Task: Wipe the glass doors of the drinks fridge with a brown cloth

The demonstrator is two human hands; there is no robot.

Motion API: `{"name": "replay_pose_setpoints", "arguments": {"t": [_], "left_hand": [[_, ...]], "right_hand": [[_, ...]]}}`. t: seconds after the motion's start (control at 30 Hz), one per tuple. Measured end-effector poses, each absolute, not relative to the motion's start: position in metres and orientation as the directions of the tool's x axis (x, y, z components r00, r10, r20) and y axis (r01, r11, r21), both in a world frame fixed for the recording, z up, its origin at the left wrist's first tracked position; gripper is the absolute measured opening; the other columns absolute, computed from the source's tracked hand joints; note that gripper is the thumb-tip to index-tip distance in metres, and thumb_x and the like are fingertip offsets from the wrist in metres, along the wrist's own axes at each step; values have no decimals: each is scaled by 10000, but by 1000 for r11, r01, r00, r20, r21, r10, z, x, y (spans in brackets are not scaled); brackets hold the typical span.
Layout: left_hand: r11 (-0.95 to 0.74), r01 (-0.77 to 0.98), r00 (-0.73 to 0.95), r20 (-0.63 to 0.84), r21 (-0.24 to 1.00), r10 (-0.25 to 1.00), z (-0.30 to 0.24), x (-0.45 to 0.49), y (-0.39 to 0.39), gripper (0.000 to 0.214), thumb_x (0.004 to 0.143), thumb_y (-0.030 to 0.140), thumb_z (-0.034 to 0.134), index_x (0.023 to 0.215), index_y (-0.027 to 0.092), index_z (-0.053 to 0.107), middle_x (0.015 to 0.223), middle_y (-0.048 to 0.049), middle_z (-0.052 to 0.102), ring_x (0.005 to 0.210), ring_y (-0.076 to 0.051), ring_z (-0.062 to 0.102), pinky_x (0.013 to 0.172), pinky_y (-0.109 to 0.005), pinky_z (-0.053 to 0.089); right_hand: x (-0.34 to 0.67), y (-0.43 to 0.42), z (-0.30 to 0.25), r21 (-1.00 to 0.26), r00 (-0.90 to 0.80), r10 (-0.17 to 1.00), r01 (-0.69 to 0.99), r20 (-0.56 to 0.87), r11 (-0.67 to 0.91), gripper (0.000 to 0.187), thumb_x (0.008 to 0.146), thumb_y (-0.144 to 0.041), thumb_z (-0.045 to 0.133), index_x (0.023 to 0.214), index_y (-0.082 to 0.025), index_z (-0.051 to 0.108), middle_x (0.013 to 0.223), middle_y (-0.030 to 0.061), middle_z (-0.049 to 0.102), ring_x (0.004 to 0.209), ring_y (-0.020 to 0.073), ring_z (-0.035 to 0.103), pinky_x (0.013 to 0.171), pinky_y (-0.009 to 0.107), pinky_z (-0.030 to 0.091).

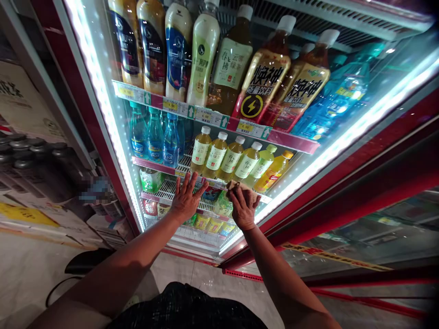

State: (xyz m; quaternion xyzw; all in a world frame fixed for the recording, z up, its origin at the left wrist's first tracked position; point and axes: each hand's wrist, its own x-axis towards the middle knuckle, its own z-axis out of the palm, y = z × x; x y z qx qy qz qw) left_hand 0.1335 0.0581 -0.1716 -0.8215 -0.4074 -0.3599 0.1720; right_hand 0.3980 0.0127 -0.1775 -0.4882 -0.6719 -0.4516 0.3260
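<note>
My left hand (188,196) has its fingers spread against the front edge of a lower cooler shelf, holding nothing. My right hand (243,205) presses a crumpled brown cloth (240,186) on the same shelf's price strip (219,183), farther right. Just behind the hands stands a row of green tea bottles (216,157) with white caps. An orange drink bottle (274,172) is at the row's right end, beyond the cloth. Blue bottles (171,141) fill the left part of that shelf.
Large bottles (228,64) stand on the upper shelf (206,114). Lit strips (103,105) edge the cooler on both sides. To the right is a red-framed glass door (346,196). Dark containers (41,169) crowd a rack at left. A black object (87,261) lies on the tiled floor.
</note>
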Motion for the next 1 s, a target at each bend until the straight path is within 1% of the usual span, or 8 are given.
{"name": "replay_pose_setpoints", "arguments": {"t": [0.1, 0.23, 0.3, 0.37, 0.47, 0.67, 0.87, 1.0], "left_hand": [[-617, 787, 432, 700, 16, 570, -173, 127, 58, 1002, 909, 171, 642, 1613, 470, -6, 1725, -41, -102, 1601, -341, 0, 1250, -704, 54], [-615, 788, 445, 662, 31, 604, -173, 120, 59, 991, 906, 169, 644, 1592, 513, 17, 1736, -23, -19, 1601, -357, 29, 1217, -752, -33], [-598, 799, 416, 663, 60, 622, -172, 114, 60, 994, 887, 164, 667, 1580, 544, 64, 1733, 3, -68, 1592, -389, -29, 1205, -771, -30], [-588, 804, 389, 665, 94, 638, -171, 106, 62, 970, 879, 147, 667, 1568, 566, 128, 1720, 30, -139, 1579, -422, -71, 1195, -789, -2], [-580, 807, 374, 664, 112, 648, -167, 90, 66, 940, 886, 129, 650, 1553, 583, 168, 1704, 50, -196, 1575, -445, -49, 1188, -802, 39], [-556, 821, 304, 726, 128, 616, -160, 58, 76, 987, 867, 115, 673, 1552, 576, 133, 1685, 42, -264, 1571, -460, -52, 1201, -788, 78], [-544, 823, 282, 712, 166, 643, -160, 30, 82, 933, 895, 218, 687, 1565, 548, 128, 1688, 41, -265, 1572, -445, -80, 1214, -767, 90], [-559, 814, 294, 717, 158, 632, -161, 17, 86, 882, 915, 286, 676, 1579, 520, 146, 1693, 27, -261, 1575, -449, -77, 1223, -752, 92]], "right_hand": [[393, 14, -175, 307, -336, 410, 942, 848, 135, 535, 896, -113, 485, 1334, -345, 685, 1398, 17, 690, 1608, 201, 131, 1297, 565, -43], [383, 22, -166, 182, -200, 399, 980, 895, 82, 531, 918, -154, 468, 1380, -333, 658, 1453, 53, 647, 1603, 261, 165, 1270, 653, -14], [374, 24, -170, 186, -209, 401, 978, 892, 95, 538, 913, -151, 461, 1381, -330, 658, 1440, 56, 656, 1606, 258, 150, 1270, 647, -22], [366, 24, -176, 248, -283, 432, 959, 857, 137, 567, 895, -128, 461, 1380, -347, 656, 1421, 36, 672, 1602, 238, 166, 1277, 615, -48], [358, 24, -174, 302, -359, 461, 933, 811, 195, 624, 872, -98, 478, 1415, -369, 622, 1436, 2, 663, 1596, 206, 181, 1284, 568, -83], [333, 40, -156, 179, -228, 392, 971, 891, 157, 649, 873, -104, 503, 1472, -345, 573, 1514, 30, 593, 1612, 264, 99, 1261, 656, -49], [307, 43, -161, 325, -416, 452, 907, 789, 268, 702, 850, -77, 479, 1492, -353, 548, 1478, -17, 628, 1610, 196, 101, 1287, 561, -89], [294, 53, -143, 246, -307, 448, 950, 839, 190, 660, 901, -129, 480, 1515, -368, 518, 1528, -6, 579, 1612, 245, 107, 1272, 621, -78]]}}
